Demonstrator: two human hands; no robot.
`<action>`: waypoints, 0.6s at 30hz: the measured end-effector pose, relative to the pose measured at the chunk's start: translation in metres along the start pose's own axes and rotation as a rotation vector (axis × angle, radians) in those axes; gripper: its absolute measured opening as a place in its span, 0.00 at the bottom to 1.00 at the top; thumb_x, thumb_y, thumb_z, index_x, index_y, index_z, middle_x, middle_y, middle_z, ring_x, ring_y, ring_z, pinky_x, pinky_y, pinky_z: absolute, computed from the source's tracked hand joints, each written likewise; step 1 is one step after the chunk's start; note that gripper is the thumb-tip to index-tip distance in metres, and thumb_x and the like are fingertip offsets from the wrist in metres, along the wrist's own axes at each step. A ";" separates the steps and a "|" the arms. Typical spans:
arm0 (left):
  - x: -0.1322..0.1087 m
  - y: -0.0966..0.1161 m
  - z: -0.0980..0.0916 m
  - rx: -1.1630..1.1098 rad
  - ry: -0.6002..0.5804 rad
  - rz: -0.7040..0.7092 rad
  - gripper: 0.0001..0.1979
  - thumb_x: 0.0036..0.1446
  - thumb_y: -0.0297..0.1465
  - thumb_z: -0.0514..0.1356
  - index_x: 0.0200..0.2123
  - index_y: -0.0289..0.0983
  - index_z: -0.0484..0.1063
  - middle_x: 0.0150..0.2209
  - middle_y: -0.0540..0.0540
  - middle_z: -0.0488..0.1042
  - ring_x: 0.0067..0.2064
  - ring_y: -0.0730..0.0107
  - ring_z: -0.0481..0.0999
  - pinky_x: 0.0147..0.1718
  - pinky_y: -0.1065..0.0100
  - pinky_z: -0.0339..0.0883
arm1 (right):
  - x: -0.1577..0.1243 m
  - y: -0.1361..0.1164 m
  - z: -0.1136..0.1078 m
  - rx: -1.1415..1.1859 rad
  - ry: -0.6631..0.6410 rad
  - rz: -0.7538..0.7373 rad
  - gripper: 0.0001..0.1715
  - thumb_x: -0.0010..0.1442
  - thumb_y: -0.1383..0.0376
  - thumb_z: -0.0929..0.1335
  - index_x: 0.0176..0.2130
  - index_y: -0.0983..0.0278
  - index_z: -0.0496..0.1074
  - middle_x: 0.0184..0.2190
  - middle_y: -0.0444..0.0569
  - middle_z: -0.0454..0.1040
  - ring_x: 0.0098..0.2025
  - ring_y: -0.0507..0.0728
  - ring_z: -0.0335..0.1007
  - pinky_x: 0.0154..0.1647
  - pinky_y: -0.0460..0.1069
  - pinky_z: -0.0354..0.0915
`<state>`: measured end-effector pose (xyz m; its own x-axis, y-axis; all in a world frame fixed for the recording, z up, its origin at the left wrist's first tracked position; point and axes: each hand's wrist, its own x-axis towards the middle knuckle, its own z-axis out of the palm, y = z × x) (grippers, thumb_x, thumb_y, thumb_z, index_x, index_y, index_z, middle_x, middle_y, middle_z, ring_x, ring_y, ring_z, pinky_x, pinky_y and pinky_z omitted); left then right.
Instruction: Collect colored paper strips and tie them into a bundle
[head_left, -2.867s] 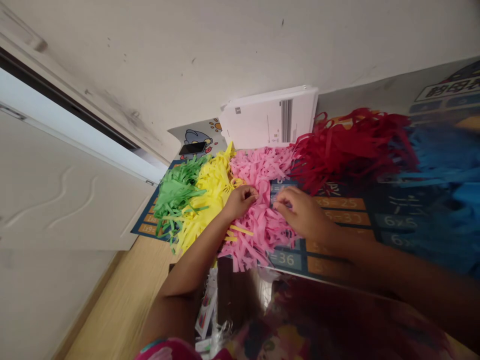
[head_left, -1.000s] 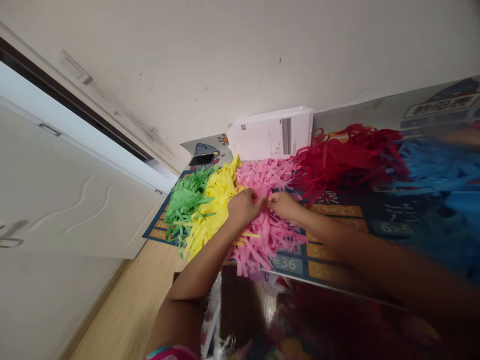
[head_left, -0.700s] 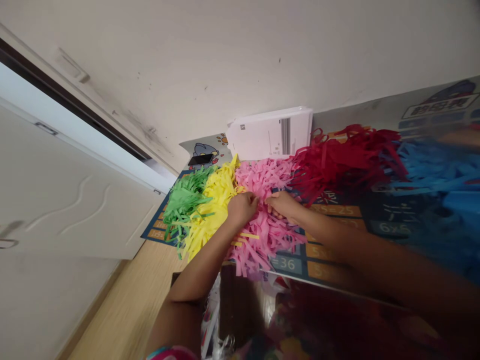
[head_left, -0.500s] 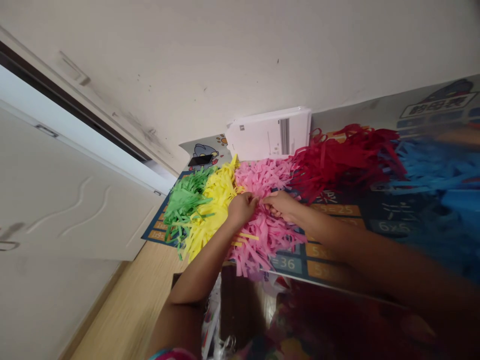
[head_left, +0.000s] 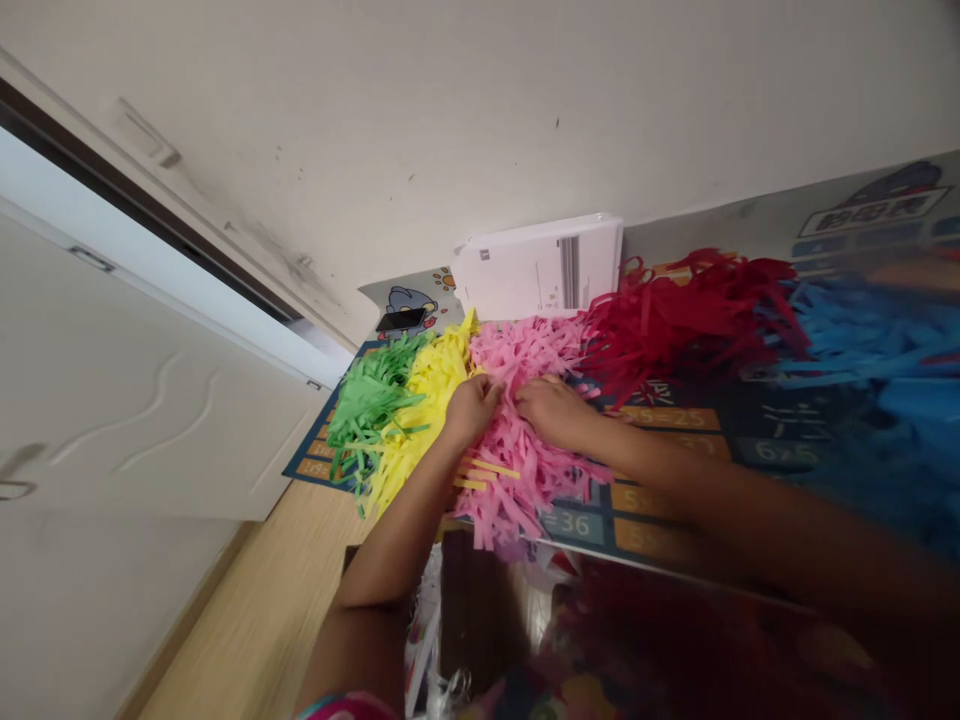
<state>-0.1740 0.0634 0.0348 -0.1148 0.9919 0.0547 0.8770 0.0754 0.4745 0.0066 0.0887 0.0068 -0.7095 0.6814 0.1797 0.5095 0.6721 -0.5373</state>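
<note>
Pink paper strips [head_left: 521,470] lie in a fringed heap in the middle of the table mat, on both sides of my hands. My left hand [head_left: 472,405] is closed on the narrow middle of the pink strips, at the border with the yellow strips [head_left: 435,375]. Just to its right, my right hand [head_left: 551,410] is bent over the same pink strips, its fingertips pressed into them. Green strips [head_left: 375,390] lie left of the yellow ones. Red strips [head_left: 682,320] and blue strips [head_left: 870,330] spread to the right.
A white stack of packets [head_left: 536,270] leans against the wall behind the strips. A dark phone [head_left: 401,320] lies at the back left of the printed mat [head_left: 585,525]. A blurred hand [head_left: 915,272] shows at the far right. Below the table edge are plastic-wrapped things.
Both hands have shifted slightly up and left over the pink strips. My right hand has turned more palm-down.
</note>
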 end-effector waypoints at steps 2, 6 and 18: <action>0.000 0.005 -0.005 0.018 0.020 0.000 0.15 0.64 0.40 0.53 0.27 0.38 0.65 0.26 0.49 0.70 0.29 0.67 0.70 0.30 0.68 0.58 | 0.000 -0.004 0.002 -0.090 -0.062 -0.113 0.13 0.59 0.71 0.65 0.40 0.70 0.77 0.43 0.60 0.77 0.51 0.62 0.69 0.63 0.57 0.48; -0.008 0.022 -0.008 0.164 0.060 -0.011 0.23 0.55 0.50 0.61 0.40 0.36 0.66 0.39 0.40 0.74 0.41 0.56 0.74 0.37 0.63 0.62 | -0.001 -0.011 0.004 -0.239 -0.109 -0.165 0.16 0.61 0.71 0.63 0.42 0.71 0.78 0.43 0.62 0.78 0.49 0.65 0.72 0.65 0.63 0.41; -0.027 0.031 -0.042 0.690 -0.060 -0.050 0.12 0.54 0.35 0.58 0.35 0.32 0.77 0.38 0.30 0.78 0.44 0.39 0.77 0.44 0.48 0.61 | -0.001 0.005 -0.009 -0.364 -0.201 -0.195 0.17 0.61 0.71 0.64 0.47 0.62 0.77 0.47 0.55 0.78 0.50 0.61 0.71 0.50 0.53 0.57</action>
<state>-0.1632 0.0344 0.0846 -0.1548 0.9879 -0.0104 0.9696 0.1499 -0.1932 0.0145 0.0942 0.0112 -0.8714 0.4861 0.0658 0.4691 0.8650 -0.1780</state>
